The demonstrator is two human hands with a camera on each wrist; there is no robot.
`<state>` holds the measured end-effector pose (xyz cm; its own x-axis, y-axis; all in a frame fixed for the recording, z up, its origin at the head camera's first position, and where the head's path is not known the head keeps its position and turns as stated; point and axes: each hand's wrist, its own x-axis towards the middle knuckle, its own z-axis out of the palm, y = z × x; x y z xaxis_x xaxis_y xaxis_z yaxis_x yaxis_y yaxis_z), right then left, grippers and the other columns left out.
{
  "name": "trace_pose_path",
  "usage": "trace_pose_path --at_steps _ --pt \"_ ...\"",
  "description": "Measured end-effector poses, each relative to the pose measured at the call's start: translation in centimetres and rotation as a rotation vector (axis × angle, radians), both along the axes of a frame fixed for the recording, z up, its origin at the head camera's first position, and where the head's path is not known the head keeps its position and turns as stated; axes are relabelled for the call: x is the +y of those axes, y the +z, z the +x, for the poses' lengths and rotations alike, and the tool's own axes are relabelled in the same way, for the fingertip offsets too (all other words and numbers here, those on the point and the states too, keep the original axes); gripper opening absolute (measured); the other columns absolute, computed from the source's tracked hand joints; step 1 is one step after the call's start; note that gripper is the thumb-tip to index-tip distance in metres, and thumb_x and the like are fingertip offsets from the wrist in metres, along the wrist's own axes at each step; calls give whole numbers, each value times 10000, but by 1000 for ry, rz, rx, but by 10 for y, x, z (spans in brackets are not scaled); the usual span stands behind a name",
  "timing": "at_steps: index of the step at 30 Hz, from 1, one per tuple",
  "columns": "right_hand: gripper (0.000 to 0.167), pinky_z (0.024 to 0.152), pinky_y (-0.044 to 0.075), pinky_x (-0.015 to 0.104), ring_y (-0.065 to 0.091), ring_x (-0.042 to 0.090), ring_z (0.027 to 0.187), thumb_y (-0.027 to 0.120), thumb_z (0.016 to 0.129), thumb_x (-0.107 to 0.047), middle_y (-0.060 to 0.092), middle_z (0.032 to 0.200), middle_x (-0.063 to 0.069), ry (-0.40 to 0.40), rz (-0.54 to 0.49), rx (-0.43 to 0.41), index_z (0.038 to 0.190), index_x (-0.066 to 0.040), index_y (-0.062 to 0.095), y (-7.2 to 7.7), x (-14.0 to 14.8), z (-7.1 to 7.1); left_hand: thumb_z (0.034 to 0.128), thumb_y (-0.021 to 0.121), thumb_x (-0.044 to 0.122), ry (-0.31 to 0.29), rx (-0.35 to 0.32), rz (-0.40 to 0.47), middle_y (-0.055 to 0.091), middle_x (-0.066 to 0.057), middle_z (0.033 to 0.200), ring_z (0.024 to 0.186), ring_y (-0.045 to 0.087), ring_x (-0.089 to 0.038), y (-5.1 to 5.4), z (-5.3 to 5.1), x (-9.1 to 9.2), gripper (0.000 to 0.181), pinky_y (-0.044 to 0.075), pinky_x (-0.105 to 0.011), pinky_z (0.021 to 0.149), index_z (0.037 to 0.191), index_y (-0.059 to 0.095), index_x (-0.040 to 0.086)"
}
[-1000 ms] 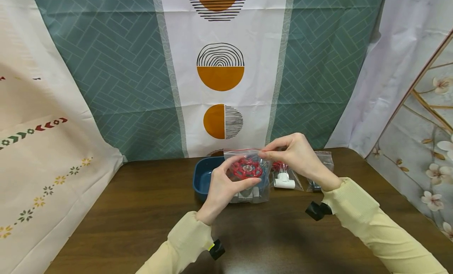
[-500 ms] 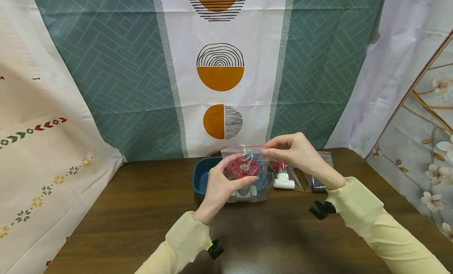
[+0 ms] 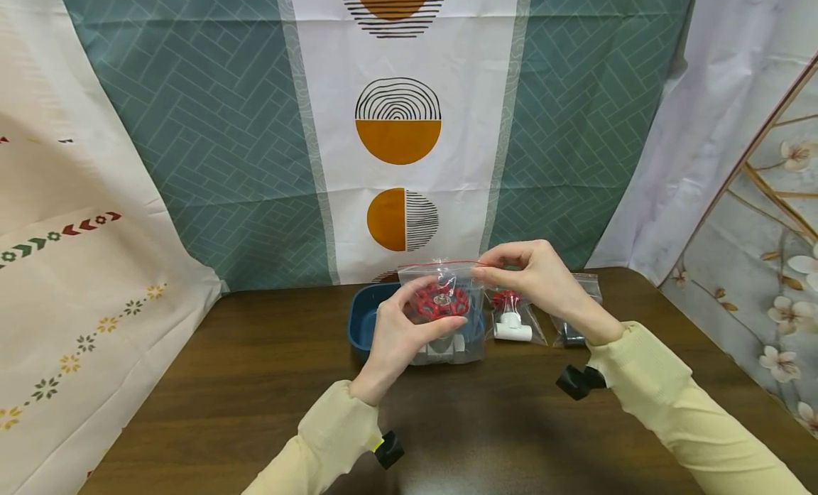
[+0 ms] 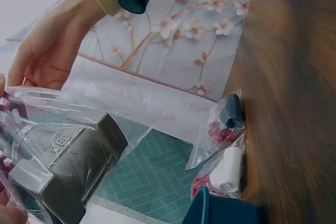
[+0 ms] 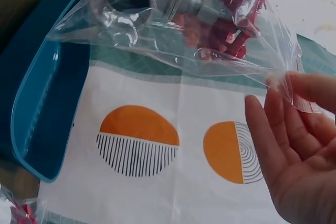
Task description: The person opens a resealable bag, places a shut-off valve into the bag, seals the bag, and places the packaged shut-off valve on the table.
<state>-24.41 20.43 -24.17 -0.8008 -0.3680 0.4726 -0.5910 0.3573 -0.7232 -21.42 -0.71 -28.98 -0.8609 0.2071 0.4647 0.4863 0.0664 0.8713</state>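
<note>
A clear zip bag (image 3: 471,347) with a red zip line holds a valve (image 4: 65,153). This valve has a red handwheel (image 3: 441,301) and a grey body, whose open round end shows in the right wrist view. My left hand (image 3: 397,333) grips the valve through the plastic around the handwheel, holding it upright in front of the blue bin. At the bag's top right corner, my right hand (image 3: 533,278) pinches the zip edge between thumb and fingers. From the head view I cannot tell whether the zip is parted.
Behind the bag stands a blue bin (image 3: 363,324) on the brown wooden table (image 3: 255,381). To its right lies a bagged white valve (image 3: 513,329) with a red handle. Farther right is another bag (image 3: 574,333) with a dark part. A patterned cloth hangs at the back.
The bag and valve rose slightly and shifted a little left early on, with the right hand keeping its pinch on the zip edge. Over the last half second almost nothing has moved.
</note>
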Motion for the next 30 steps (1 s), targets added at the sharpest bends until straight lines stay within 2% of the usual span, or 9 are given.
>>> trace_pose_path --at_steps 6,12,17,25,30 --pt "192 638 505 339 597 217 755 670 831 -150 646 883 43 46 36 1 976 -26 655 -2 -2 -3 730 761 87 -4 -3 -9 606 -77 973 796 597 -206 0 1 0 529 505 -333 662 1198 529 2" --pt "160 606 499 318 586 244 681 661 837 -129 650 851 65 88 0 -15 955 -21 669 -1 -4 -4 732 759 89 -15 -1 -13 605 -76 989 819 595 -200 0 2 0 530 504 -325 677 1202 528 8" --pt "126 532 463 281 535 199 609 674 821 -113 646 802 58 78 -10 17 916 -31 689 -2 -5 -5 736 757 94 -25 3 -10 613 -70 992 819 597 -199 1 1 0 526 505 -332 670 1206 533 27" --pt "100 443 401 252 489 210 530 717 769 -78 651 738 10 10 -43 140 862 -42 722 -3 -6 -2 738 756 100 -24 6 -23 608 -71 982 808 594 -208 2 3 1 535 505 -328 668 1215 526 23" --pt "115 455 396 244 495 190 559 698 781 -72 660 776 24 11 -49 128 886 -30 716 -4 -4 -2 743 751 95 -38 13 -5 601 -75 1004 824 593 -224 3 2 1 520 506 -334 673 1207 527 22"
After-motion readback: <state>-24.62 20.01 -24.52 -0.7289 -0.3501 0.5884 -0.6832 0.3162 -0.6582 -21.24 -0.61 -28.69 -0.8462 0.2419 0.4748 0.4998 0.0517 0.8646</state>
